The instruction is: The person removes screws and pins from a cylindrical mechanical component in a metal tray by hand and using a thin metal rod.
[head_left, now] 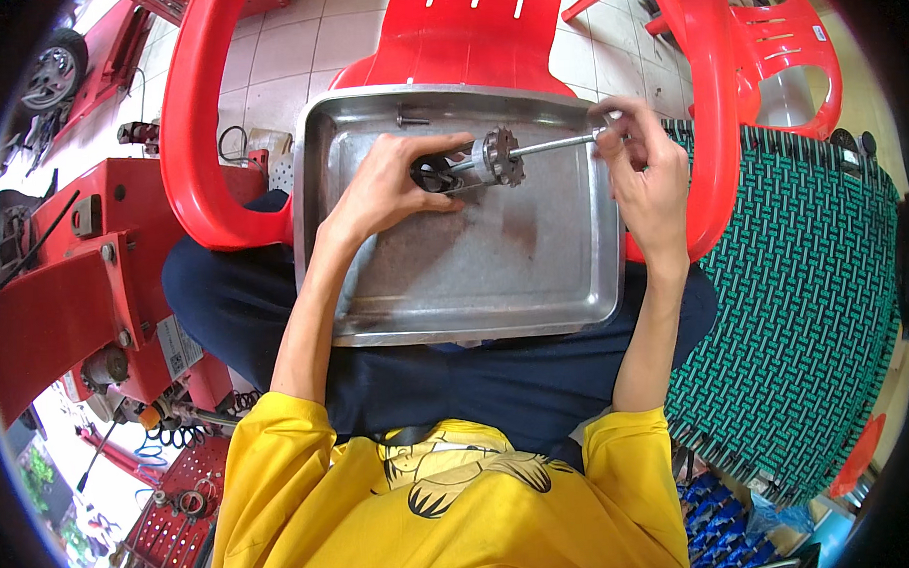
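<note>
My left hand [396, 183] is closed around the dark end of a metal part with a toothed wheel [496, 157]. It holds the part above a shallow metal tray [466, 328]. From the wheel a thin metal rod [558, 144] runs to the right, tilted slightly upward. The fingers of my right hand [642, 162] pinch the rod's far end over the tray's right rim; whether that end has a handle is hidden by the fingers. Inside the tray, near its far wall, lies a small bolt [412, 120], apart from both hands.
The tray rests across my lap and against a red plastic chair [456, 44]. Right of it stands a green woven seat [786, 302], with another red chair [787, 52] behind. Red workshop machinery [63, 268] stands close on the left, near a wheel with a tyre [52, 78].
</note>
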`<state>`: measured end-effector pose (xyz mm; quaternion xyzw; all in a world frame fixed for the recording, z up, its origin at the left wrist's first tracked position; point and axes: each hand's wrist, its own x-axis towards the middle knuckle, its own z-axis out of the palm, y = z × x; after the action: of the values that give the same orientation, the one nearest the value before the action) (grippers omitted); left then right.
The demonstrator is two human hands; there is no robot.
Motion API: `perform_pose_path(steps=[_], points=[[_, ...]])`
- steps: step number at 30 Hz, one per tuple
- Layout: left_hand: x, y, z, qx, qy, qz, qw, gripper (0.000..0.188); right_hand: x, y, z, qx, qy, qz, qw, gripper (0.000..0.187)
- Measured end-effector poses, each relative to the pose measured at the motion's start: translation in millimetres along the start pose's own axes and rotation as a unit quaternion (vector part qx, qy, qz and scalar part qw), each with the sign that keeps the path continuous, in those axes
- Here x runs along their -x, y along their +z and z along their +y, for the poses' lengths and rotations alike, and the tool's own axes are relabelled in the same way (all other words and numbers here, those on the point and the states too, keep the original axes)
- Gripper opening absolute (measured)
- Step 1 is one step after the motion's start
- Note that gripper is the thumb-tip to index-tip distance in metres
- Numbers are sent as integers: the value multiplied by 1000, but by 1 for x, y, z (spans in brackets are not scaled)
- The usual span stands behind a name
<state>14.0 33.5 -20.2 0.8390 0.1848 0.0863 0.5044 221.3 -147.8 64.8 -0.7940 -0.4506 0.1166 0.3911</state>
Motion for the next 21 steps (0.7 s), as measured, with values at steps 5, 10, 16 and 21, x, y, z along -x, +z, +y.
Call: perform_pose_path(steps=[5, 10, 16, 21], points=[[0, 1, -2, 0, 2, 1, 1000, 76, 1, -1, -7, -6, -22, -20, 1000, 31], [0, 2, -6, 2, -1, 7, 1000, 78, -2, 3, -6, 55, -44, 35, 997, 30], [0, 2, -7, -9, 20, 9, 1000, 78, 0, 2, 2, 104, -22, -5, 994, 30], [-1, 2, -4, -3, -2, 4, 1000, 76, -1, 8, 1, 7, -69, 36, 997, 37]])
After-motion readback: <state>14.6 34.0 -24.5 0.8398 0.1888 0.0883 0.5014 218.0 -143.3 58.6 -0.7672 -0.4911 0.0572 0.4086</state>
